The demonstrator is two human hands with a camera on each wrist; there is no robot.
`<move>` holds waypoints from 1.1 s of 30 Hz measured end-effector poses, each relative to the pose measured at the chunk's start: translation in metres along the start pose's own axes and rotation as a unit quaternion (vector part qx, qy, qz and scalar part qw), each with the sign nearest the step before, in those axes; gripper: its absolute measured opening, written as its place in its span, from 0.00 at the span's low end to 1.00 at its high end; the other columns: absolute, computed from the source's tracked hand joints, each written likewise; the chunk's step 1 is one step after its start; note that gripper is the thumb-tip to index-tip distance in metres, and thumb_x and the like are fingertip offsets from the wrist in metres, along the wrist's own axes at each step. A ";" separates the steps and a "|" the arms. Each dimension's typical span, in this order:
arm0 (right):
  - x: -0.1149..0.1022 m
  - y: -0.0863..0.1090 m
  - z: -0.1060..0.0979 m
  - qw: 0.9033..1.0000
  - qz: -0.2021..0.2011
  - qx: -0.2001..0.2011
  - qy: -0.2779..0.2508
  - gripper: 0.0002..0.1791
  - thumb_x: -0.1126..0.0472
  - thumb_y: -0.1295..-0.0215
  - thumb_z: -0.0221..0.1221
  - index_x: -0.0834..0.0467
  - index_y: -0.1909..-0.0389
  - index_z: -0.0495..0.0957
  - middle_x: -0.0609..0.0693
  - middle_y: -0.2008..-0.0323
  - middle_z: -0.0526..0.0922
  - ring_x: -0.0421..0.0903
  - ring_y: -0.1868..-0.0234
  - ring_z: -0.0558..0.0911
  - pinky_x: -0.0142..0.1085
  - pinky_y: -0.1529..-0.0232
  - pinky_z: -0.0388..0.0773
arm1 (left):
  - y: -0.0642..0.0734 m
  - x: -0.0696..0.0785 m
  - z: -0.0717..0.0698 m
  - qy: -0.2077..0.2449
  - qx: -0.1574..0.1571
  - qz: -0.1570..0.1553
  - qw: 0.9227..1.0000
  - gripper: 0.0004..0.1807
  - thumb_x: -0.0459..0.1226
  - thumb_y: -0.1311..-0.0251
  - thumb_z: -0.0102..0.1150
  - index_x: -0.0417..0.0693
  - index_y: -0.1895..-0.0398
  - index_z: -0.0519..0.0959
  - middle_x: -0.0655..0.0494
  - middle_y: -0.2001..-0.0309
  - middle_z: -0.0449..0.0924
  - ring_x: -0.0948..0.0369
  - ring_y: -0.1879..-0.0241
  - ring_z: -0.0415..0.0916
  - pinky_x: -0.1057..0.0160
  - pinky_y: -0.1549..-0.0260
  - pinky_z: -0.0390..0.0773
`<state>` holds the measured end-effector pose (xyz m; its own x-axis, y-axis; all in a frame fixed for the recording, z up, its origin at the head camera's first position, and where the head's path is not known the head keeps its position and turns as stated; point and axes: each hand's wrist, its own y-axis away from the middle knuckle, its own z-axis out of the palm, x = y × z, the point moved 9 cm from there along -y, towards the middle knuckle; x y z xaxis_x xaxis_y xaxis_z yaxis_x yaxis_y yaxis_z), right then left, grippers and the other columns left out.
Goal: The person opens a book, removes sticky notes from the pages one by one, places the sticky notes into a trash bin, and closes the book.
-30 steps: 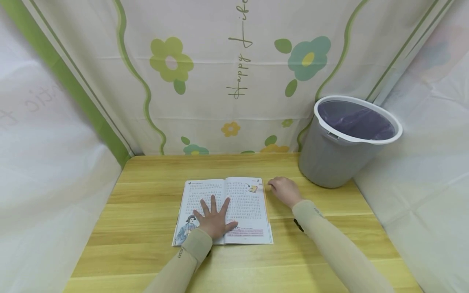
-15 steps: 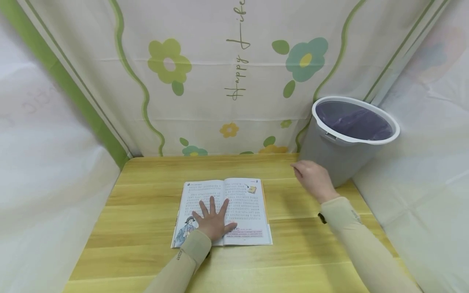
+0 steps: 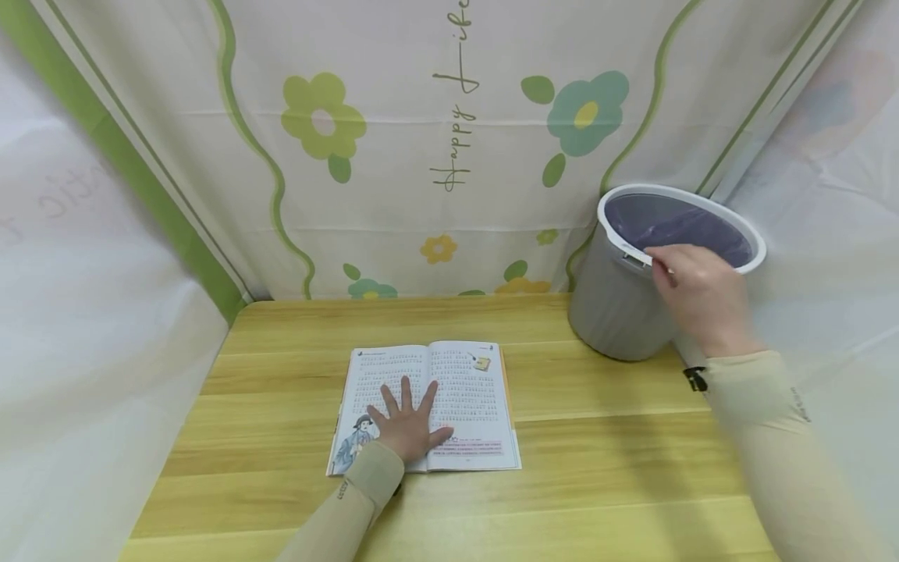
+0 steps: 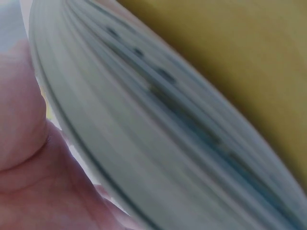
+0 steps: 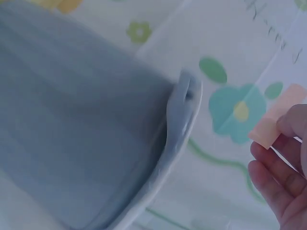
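Observation:
An open book (image 3: 470, 398) lies on the table with printed text and a drawn figure on its left page. Flat across its lower middle rests my left hand (image 3: 405, 431), fingers spread over both pages. In the left wrist view the book's page edges (image 4: 120, 120) fill the centre beside the palm. My right hand (image 3: 702, 297) is raised at the near rim of a grey bin (image 3: 618, 312). Between its thumb and fingers it pinches a small pale orange paper strip (image 5: 276, 117), plain in the right wrist view. The head view hides most of that strip behind the hand.
The bin has a white rim (image 3: 674, 190) and a dark purple liner (image 3: 674, 222), and stands at the table's back right. A flowered curtain (image 3: 449, 156) hangs behind the wooden table (image 3: 281, 375), with white cloth (image 3: 84, 312) along the sides.
My right hand has risen from beside the book's right edge and moved right to the bin's rim. The left hand and book have stayed in place.

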<state>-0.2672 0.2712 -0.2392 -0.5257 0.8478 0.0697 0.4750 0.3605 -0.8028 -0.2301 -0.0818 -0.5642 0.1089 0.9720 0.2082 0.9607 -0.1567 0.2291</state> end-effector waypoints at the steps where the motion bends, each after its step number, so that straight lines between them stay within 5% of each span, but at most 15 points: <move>1: 0.005 -0.003 -0.003 1.000 0.003 0.004 -0.003 0.10 0.72 0.39 0.59 0.66 0.59 0.84 0.61 0.64 0.86 0.63 0.62 0.83 0.54 0.60 0.78 | 0.000 0.000 0.000 -0.001 -0.001 0.000 1.000 0.50 0.72 0.40 0.44 0.64 0.20 0.45 0.32 0.23 0.35 0.24 0.30 0.34 0.18 0.45 0.45; 9: 0.043 -0.010 -0.010 1.000 0.030 0.001 -0.003 0.11 0.74 0.42 0.58 0.65 0.60 0.85 0.61 0.65 0.86 0.62 0.63 0.83 0.55 0.61 0.77 | -0.004 -0.002 0.005 -0.003 0.006 0.001 1.000 0.50 0.73 0.41 0.43 0.65 0.20 0.45 0.33 0.23 0.35 0.23 0.31 0.33 0.18 0.45 0.44; 15: 0.078 -0.009 0.007 0.993 0.086 -0.079 0.017 0.11 0.74 0.43 0.58 0.66 0.60 0.85 0.64 0.64 0.85 0.64 0.61 0.82 0.57 0.62 0.75 | -0.005 -0.003 0.008 -0.003 0.008 -0.003 1.000 0.51 0.73 0.42 0.44 0.66 0.20 0.44 0.33 0.23 0.34 0.23 0.30 0.32 0.18 0.45 0.43; 22: 0.115 0.001 0.035 0.968 0.154 -0.195 0.039 0.12 0.69 0.40 0.56 0.67 0.59 0.83 0.70 0.62 0.84 0.68 0.66 0.80 0.60 0.63 0.73 | -0.005 -0.002 0.008 0.001 0.007 -0.001 1.000 0.51 0.73 0.42 0.44 0.66 0.20 0.44 0.33 0.23 0.35 0.23 0.30 0.31 0.18 0.45 0.42; 28: 0.120 0.002 0.045 0.963 0.140 -0.226 0.051 0.15 0.67 0.41 0.53 0.67 0.59 0.84 0.67 0.67 0.85 0.64 0.74 0.79 0.58 0.69 0.73 | -0.006 -0.002 0.009 0.003 0.014 0.000 1.000 0.51 0.74 0.42 0.43 0.67 0.20 0.44 0.33 0.23 0.34 0.24 0.30 0.31 0.17 0.46 0.41; 33: 0.117 0.001 0.046 0.963 0.133 -0.228 0.051 0.16 0.68 0.43 0.51 0.67 0.59 0.85 0.67 0.64 0.85 0.65 0.70 0.81 0.58 0.67 0.74 | -0.006 -0.003 0.009 0.005 0.011 -0.004 1.000 0.51 0.73 0.42 0.45 0.66 0.20 0.45 0.33 0.23 0.35 0.23 0.30 0.32 0.17 0.46 0.42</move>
<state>-0.3606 0.3529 -0.2586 -0.2822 0.9590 -0.0255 0.8561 0.2398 -0.4578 -0.2335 -0.0819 -0.5744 0.0994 0.9714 0.2156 0.9668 -0.1456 0.2102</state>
